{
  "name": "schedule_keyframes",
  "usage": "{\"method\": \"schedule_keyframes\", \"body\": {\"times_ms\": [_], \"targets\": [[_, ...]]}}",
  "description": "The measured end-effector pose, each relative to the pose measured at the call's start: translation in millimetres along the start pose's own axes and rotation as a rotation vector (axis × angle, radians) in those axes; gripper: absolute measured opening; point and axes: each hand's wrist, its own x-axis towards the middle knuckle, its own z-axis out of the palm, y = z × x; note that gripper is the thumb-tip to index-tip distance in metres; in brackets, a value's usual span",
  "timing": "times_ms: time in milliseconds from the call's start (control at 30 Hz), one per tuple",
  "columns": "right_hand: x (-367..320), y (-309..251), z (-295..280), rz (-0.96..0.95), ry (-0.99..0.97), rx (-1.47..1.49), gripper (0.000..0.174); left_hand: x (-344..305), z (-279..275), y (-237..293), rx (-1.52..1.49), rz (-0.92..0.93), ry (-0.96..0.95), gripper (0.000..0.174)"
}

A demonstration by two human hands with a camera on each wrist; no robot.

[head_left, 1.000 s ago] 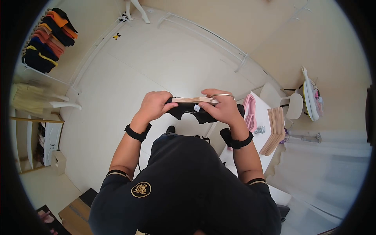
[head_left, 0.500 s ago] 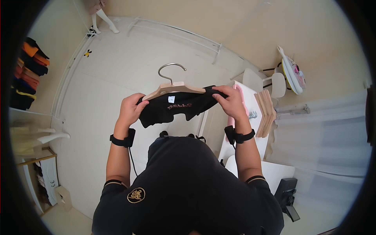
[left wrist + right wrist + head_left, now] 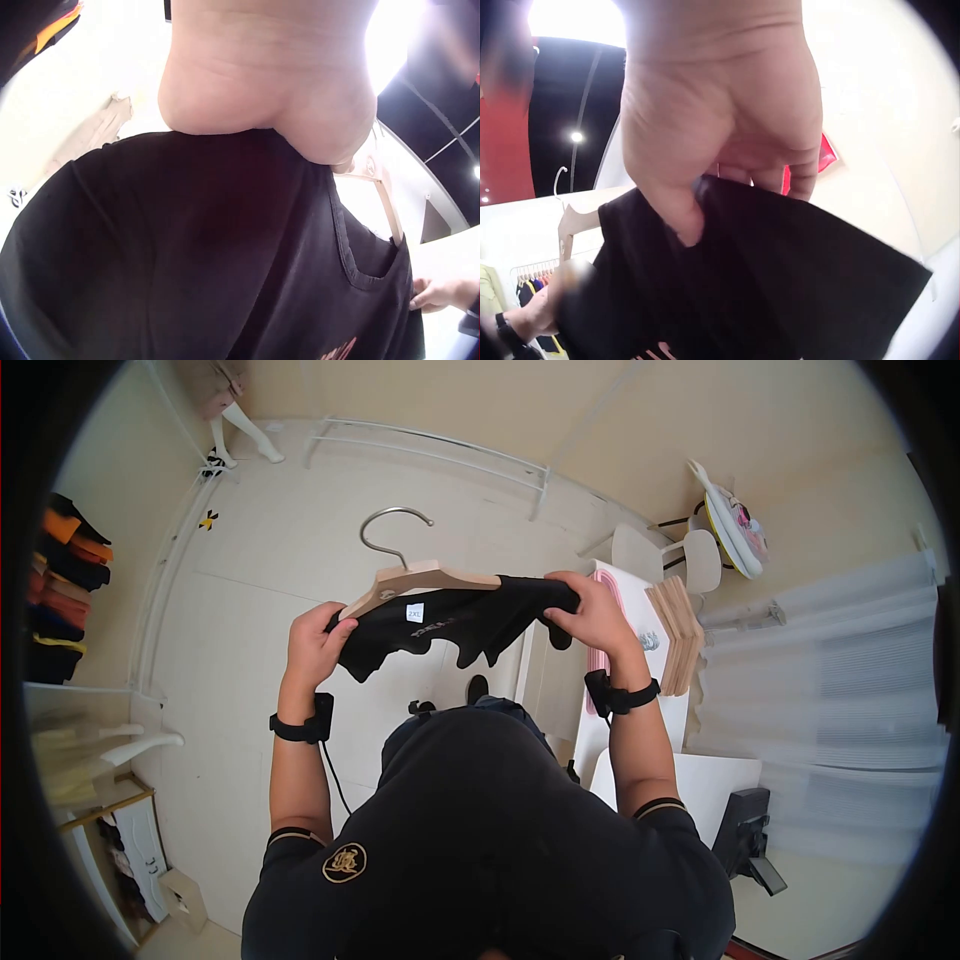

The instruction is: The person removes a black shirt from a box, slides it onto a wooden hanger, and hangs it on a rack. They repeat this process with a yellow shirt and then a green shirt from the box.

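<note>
A black T-shirt (image 3: 450,622) hangs on a wooden hanger (image 3: 420,578) with a metal hook, held up in front of me. My left hand (image 3: 318,645) grips the shirt's left shoulder at the hanger's end. My right hand (image 3: 590,615) pinches the right shoulder of the shirt. In the left wrist view the palm (image 3: 262,75) presses on the black cloth (image 3: 187,255), and the hanger's wood (image 3: 386,210) shows at the neckline. Seen from the right wrist, thumb and fingers (image 3: 705,150) pinch a fold of the shirt (image 3: 780,277).
A white table (image 3: 640,710) at my right carries a stack of wooden hangers (image 3: 675,630) and pink hangers (image 3: 600,660). A chair (image 3: 690,560) stands beyond it. An empty white rail (image 3: 430,450) stands at the far wall, and hung clothes (image 3: 65,580) fill the left.
The shirt and hanger were lifted from a bunched hold and spread apart between the hands. The hanger hook now stands upright. My view has shifted leftwards.
</note>
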Motion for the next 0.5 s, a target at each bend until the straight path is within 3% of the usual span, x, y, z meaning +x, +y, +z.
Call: {"method": "schedule_keyframes", "body": {"times_ms": [133,267,400,433,500], "targets": [[19.4,19.5,5.7,0.013,0.021,-0.165,0.018,-5.3,-13.0,-8.8,0.017,-0.081,0.023,0.023],[50.1,28.7,18.3,-0.056,0.198,-0.12,0.016,-7.7,-18.4,-9.7,0.086,-0.121,0.025,0.023],[87.0,31.8,31.5,-0.102,0.068,-0.028,0.015,-1.8,-24.9,-18.2,0.251,-0.148,0.13,0.025],[97.7,34.8,35.5,-0.021,-0.005,0.004,0.02,1.3,-26.7,-20.4,0.248,-0.191,0.175,0.026],[122.3,44.4,45.9,-0.089,0.0,-0.008,0.025,9.8,-30.2,-24.3,0.261,-0.242,0.233,0.026]]}}
